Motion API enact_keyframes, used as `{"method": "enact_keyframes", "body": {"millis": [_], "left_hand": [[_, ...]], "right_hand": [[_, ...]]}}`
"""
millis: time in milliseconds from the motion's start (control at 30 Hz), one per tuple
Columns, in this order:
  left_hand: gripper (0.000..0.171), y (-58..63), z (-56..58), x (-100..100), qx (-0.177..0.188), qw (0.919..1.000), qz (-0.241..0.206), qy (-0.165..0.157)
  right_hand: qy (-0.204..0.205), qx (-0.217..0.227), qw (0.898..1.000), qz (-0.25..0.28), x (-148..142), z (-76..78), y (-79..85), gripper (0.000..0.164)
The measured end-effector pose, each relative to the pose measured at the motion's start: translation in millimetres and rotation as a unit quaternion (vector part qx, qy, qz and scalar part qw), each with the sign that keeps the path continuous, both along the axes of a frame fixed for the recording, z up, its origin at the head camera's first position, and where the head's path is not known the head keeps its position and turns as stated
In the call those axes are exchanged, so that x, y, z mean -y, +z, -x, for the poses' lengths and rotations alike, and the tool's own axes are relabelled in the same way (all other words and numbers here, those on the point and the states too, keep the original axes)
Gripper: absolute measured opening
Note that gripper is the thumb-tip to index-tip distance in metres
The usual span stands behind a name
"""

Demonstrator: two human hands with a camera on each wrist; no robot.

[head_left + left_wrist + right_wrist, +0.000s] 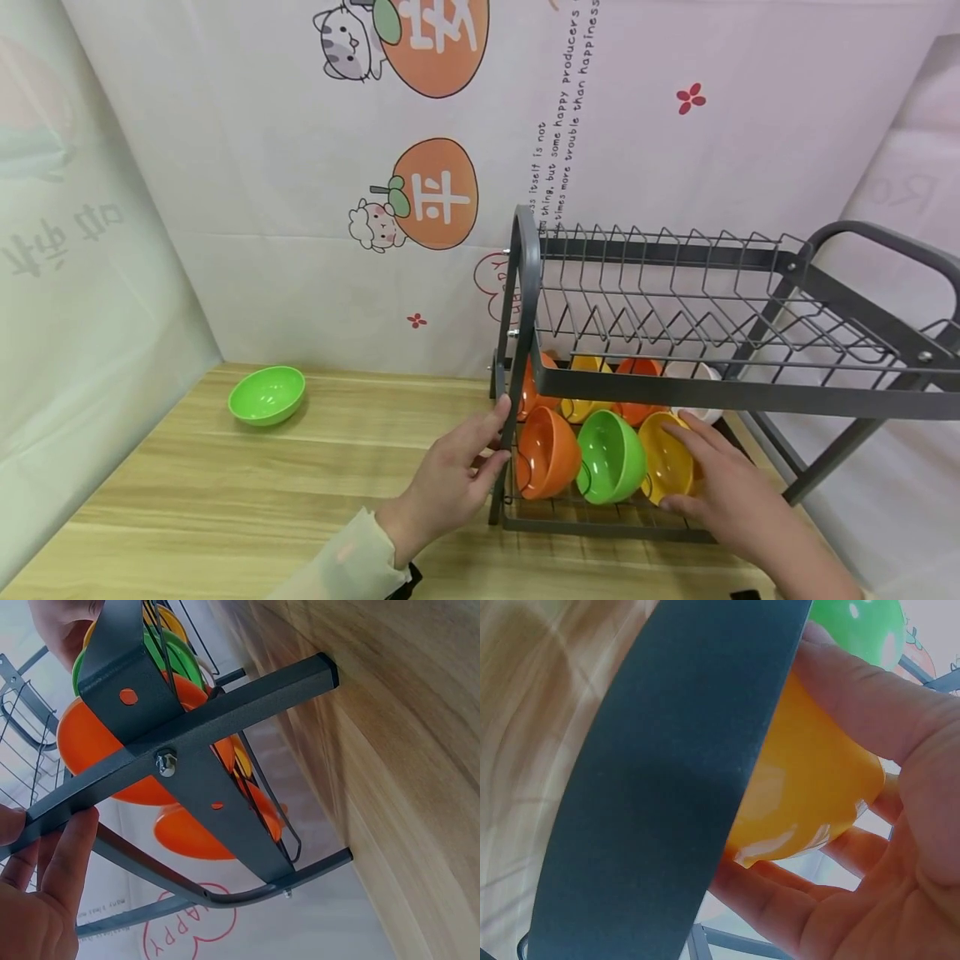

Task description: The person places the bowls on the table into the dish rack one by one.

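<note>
A dark two-tier dish rack (720, 393) stands at the right of the head view. My left hand (450, 479) pinches its left upright between thumb and fingers, as the left wrist view shows with the rack post (247, 705). On the lower tier, my right hand (731, 492) grips a yellow bowl (666, 458), thumb at the near side and fingers round the far side. That bowl is tilted on its side at the right end of the front row. Beside it lean a green bowl (611, 457) and an orange bowl (555, 454). The rack's front bar hides part of the yellow bowl in the right wrist view.
Behind the front row stand several more bowls, among them a yellow one (585, 406) and a white one (705, 412). Another green bowl (267, 396) sits upright on the wooden table (360, 450) at the left. The upper wire tier (675, 292) overhangs the bowls. Printed cloth hangs behind.
</note>
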State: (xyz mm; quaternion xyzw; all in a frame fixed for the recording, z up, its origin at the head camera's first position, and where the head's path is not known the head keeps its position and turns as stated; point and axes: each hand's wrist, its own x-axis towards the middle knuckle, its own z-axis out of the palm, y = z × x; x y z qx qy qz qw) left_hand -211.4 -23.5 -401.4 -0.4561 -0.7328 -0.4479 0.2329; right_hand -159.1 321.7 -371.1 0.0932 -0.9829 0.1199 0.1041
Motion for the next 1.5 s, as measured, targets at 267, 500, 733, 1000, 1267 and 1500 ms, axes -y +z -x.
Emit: {"method": "enact_keyframes", "body": {"millis": [267, 500, 733, 1000, 1267, 1500], "left_hand": [[0.088, -1.7, -1.4, -2.0, 0.012, 0.9999, 0.001, 0.002], [0.091, -2.1, -0.6, -1.7, -0.009, 0.9999, -0.004, 0.004], [0.090, -2.0, -0.4, -1.0, -0.011, 0.9999, -0.004, 0.009], [0.089, -2.3, 0.3, -0.5, -0.003, 0.9999, -0.002, 0.011], [0.090, -2.5, 1.4, -0.2, -0.004, 1.0000, -0.002, 0.007], [0.091, -1.7, 0.1, -0.5, -0.005, 1.0000, -0.005, 0.005]], "right_hand": [[-0.012, 0.023, 1.000, 0.010, -1.6, 0.1, -0.7, 0.100], [-0.006, 0.024, 1.000, 0.019, -3.5, 0.5, -1.0, 0.106], [-0.011, 0.017, 0.999, 0.026, -3.8, 1.6, -2.7, 0.127], [-0.014, 0.021, 0.999, 0.027, -3.6, 3.3, -3.5, 0.126], [-0.017, 0.023, 0.999, 0.029, -2.4, 2.9, -4.1, 0.126], [-0.012, 0.021, 0.999, 0.032, -2.0, 1.3, -5.6, 0.127]]}}
